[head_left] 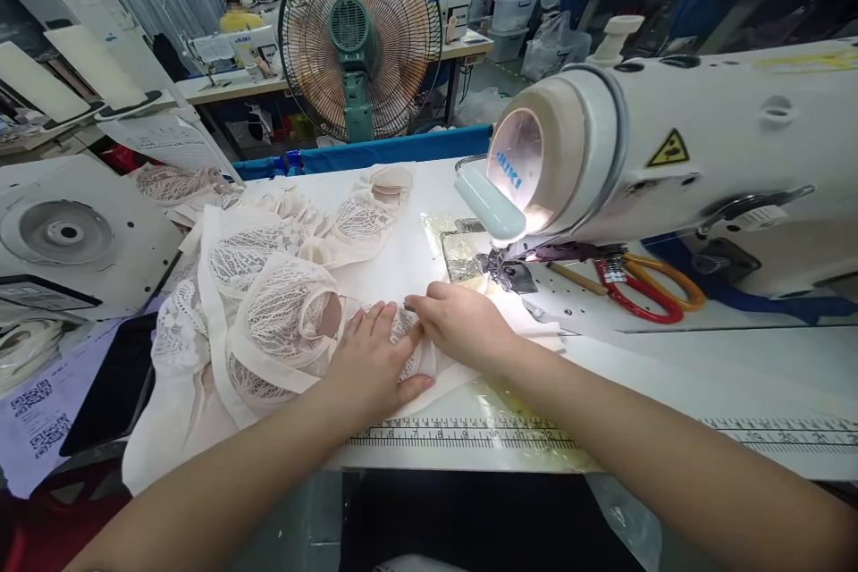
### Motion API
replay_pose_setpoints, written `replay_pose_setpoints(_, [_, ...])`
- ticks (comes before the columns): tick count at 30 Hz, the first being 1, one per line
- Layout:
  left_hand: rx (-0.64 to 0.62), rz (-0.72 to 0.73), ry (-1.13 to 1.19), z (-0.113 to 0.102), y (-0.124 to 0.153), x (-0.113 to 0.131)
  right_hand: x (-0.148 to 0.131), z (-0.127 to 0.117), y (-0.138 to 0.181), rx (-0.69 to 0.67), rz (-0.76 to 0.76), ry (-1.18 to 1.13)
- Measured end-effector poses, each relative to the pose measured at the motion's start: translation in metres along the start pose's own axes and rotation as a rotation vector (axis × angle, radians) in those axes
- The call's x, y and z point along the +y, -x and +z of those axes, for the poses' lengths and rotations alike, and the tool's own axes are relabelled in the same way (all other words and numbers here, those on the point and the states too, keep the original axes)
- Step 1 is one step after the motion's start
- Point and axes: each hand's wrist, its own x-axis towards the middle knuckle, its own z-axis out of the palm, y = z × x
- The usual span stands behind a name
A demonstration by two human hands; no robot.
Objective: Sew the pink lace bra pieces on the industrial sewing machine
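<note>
My left hand (374, 356) lies flat with fingers stretched out on a cream lace bra piece (281, 322) on the sewing table. Just to its right, my right hand (459, 322) has its fingers curled, pinching the edge of the same lace fabric a short way in front of the presser foot (504, 273) of a white sewing machine (670, 152). A heap of several more lace bra pieces (268, 241) spreads to the left and behind.
Red and orange scissors (643, 286) lie on the machine bed at right. A ruler strip (469, 433) runs along the table's front edge. A green standing fan (358, 36) stands behind. A dark tablet (107, 384) and papers lie left. Other workers sit far back.
</note>
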Motion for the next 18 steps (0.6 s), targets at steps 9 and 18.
replay_pose_setpoints(9, [-0.008, -0.01, 0.082, 0.005, 0.001, -0.005, -0.002, 0.016, -0.011, 0.058, -0.118, 0.087])
replay_pose_setpoints(18, [-0.011, 0.005, 0.067, 0.004, -0.001, -0.003, -0.001, 0.007, -0.015, -0.045, -0.148, 0.105])
